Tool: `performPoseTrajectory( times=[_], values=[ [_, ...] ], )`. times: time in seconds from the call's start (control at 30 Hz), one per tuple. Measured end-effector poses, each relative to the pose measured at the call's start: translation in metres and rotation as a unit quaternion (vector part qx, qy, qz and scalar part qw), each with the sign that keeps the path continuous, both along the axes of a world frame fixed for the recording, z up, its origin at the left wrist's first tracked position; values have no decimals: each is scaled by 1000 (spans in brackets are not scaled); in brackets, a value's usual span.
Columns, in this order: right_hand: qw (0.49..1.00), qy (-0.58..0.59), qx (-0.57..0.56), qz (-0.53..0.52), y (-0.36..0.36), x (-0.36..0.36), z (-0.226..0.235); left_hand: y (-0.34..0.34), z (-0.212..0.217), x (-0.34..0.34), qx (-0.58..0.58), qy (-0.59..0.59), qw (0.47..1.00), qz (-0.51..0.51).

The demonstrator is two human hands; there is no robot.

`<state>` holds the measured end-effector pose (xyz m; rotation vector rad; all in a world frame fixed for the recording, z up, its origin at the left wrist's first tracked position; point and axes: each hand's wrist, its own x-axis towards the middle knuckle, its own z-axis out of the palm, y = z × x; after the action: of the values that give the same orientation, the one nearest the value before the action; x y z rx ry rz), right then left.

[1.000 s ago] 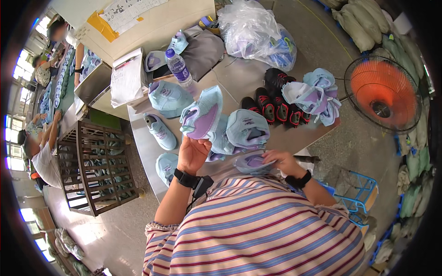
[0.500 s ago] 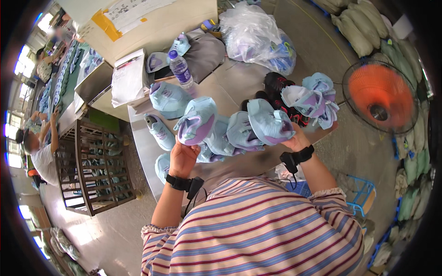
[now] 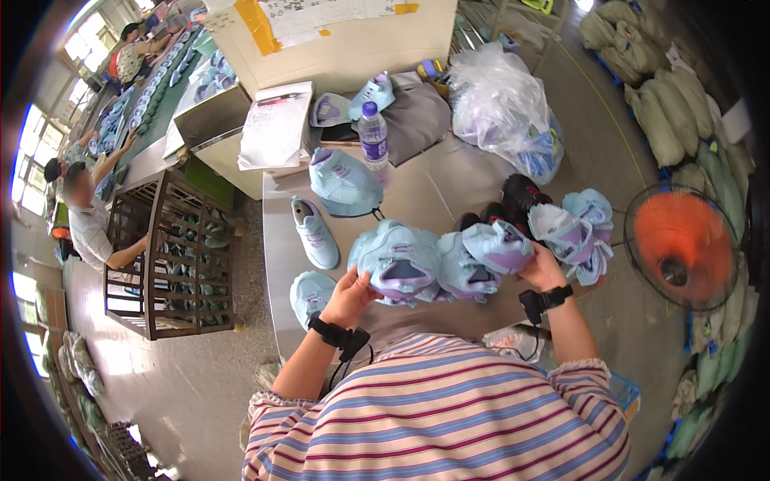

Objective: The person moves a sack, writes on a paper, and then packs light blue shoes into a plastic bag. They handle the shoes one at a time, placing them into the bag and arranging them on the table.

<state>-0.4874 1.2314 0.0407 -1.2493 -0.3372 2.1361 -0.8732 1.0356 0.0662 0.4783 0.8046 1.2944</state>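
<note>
My left hand [image 3: 350, 297] has its fingers closed on the near left side of a light-blue shoe upper [image 3: 395, 255] with purple lining. The opening of that upper faces me, and it lies against a row of similar uppers [image 3: 467, 268]. On the right, my right hand [image 3: 544, 268] grips another light-blue upper [image 3: 500, 245], tilted with its purple part toward the hand. A black band circles each wrist. Left of the row are a light-blue shoe [image 3: 315, 234], a second one [image 3: 311, 297] partly behind my left wrist, and a larger upper [image 3: 345, 183].
A metal table [image 3: 417, 192] bears a water bottle [image 3: 373, 138], papers [image 3: 277, 124], a plastic bag [image 3: 505, 112], black-and-red shoes [image 3: 521, 200] and a bunch of uppers [image 3: 571, 232]. An orange fan [image 3: 682, 228] stands right; a slatted crate cart [image 3: 172, 256] and other people are left.
The upper in my left hand has come down onto the row, from standing raised above it. My right hand's upper is lower and turned. The whole view has shifted.
</note>
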Motion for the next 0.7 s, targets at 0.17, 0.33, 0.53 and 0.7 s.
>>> performPoseTrajectory(
  times=[0.17,0.33,0.53,0.7],
  values=[
    [964,-212,151,62,-3,8,7,-6,-18,-16,-110,16,994,-8],
    [799,-414,426,94,11,-17,55,-4,-4,-17,-165,156,973,-36],
    [764,-388,459,233,19,-43,101,16,30,-39,-148,393,894,-156],
    [785,-376,423,253,19,-48,95,99,53,-108,82,621,771,-120]
  ],
)
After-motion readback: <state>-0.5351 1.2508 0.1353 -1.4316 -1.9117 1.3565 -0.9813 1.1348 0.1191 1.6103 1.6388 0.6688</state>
